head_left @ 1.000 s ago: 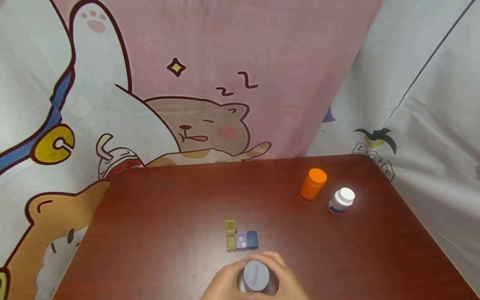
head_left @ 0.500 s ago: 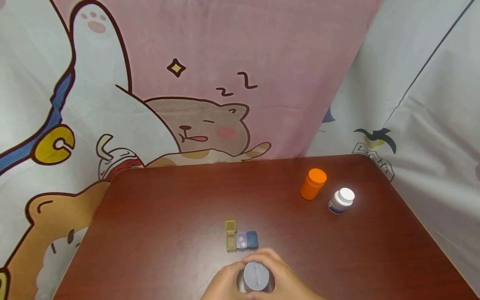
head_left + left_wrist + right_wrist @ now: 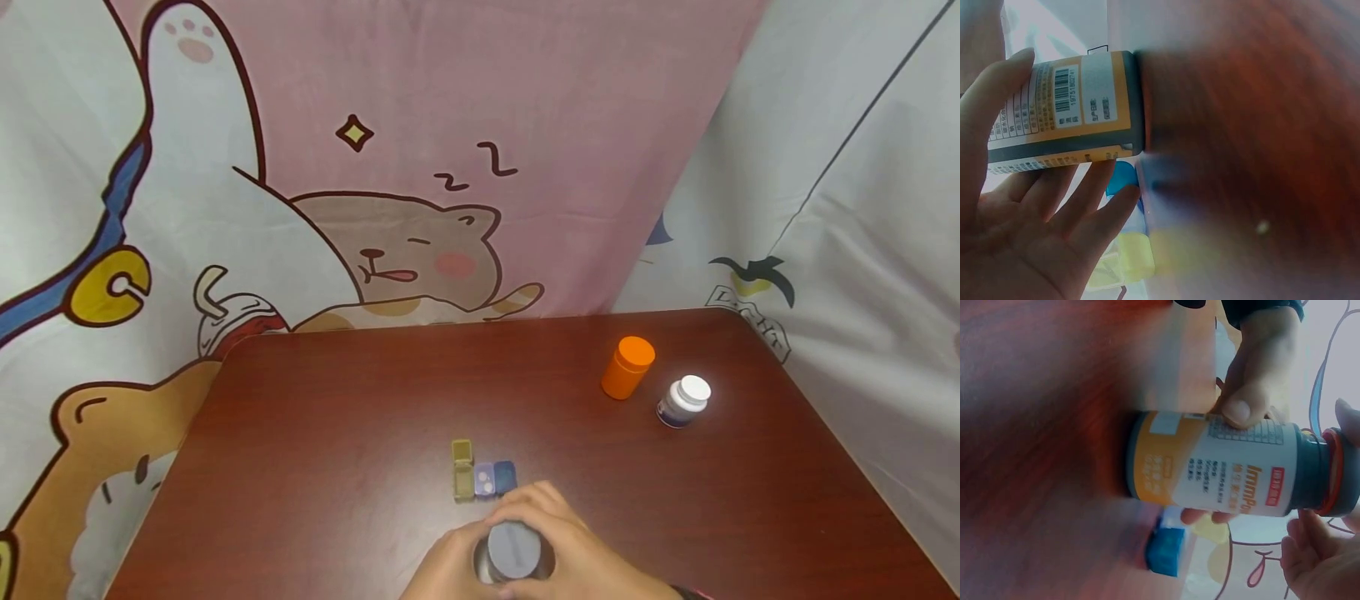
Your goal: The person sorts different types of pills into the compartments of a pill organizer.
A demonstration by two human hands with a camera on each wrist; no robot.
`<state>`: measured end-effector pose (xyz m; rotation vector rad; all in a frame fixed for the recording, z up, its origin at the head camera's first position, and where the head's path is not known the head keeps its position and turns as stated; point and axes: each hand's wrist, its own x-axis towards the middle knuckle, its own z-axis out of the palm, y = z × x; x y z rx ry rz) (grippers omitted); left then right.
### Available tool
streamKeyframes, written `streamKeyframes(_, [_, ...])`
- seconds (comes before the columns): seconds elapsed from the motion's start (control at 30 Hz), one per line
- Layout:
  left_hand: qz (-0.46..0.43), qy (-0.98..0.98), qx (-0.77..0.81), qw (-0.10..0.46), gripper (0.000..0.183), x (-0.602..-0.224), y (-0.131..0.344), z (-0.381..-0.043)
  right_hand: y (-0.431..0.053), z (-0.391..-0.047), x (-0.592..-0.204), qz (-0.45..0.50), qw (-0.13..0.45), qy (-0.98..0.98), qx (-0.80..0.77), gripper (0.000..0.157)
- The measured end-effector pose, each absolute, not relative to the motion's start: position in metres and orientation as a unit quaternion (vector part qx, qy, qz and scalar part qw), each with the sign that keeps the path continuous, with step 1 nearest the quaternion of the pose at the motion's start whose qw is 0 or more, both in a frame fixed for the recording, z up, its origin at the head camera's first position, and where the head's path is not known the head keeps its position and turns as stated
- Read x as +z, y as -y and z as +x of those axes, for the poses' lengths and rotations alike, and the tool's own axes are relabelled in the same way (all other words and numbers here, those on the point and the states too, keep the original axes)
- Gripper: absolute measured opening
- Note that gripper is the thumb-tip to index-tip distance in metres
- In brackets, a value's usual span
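A dark supplement bottle (image 3: 1210, 462) with an orange and white label stands upright at the table's near side. My left hand (image 3: 452, 562) grips its body, with the thumb on one side and fingers on the other, as the left wrist view shows at the label (image 3: 1079, 100). Around the grey cap (image 3: 513, 550) my right hand (image 3: 573, 546) curls its thumb and fingers. An orange-red edge shows on the cap in the right wrist view. Just beyond the hands lies a small pill box: a yellow compartment (image 3: 463, 482) with its lid raised, a purple one (image 3: 484, 480) holding white pills, and a blue one (image 3: 505, 477).
An orange bottle (image 3: 627, 368) and a white bottle (image 3: 683, 402) stand at the back right of the brown table (image 3: 337, 417). Behind the table hangs a cloth (image 3: 585, 125) printed with cartoon animals.
My right hand has turned around the cap, and the lettering on the cap has rotated. The right wrist has swung outward, bringing a dark cuff into view. My left hand and the bottle stay in place.
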<state>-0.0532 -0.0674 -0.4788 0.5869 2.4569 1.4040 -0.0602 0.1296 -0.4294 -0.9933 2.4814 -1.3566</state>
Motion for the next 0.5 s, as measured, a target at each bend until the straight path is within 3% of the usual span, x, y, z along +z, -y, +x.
streamKeyframes(0.1, [0.21,-0.849,0.472,0.114,0.06,-0.479,0.068,-0.053,-0.132,-0.062,-0.43,-0.36,-0.014,-0.832,-0.422,0.057])
streamKeyframes(0.17, [0.218,-0.851,0.465,0.105,0.06,-0.479,0.067,-0.054,-0.134,-0.062,-0.43,-0.362,-0.04,-0.834,-0.415,0.059])
streamKeyframes(0.5, [0.198,-0.846,0.475,0.14,0.06,-0.478,0.065,-0.054,-0.162,-0.061,-0.422,-0.329,-0.07,-0.862,-0.38,0.063])
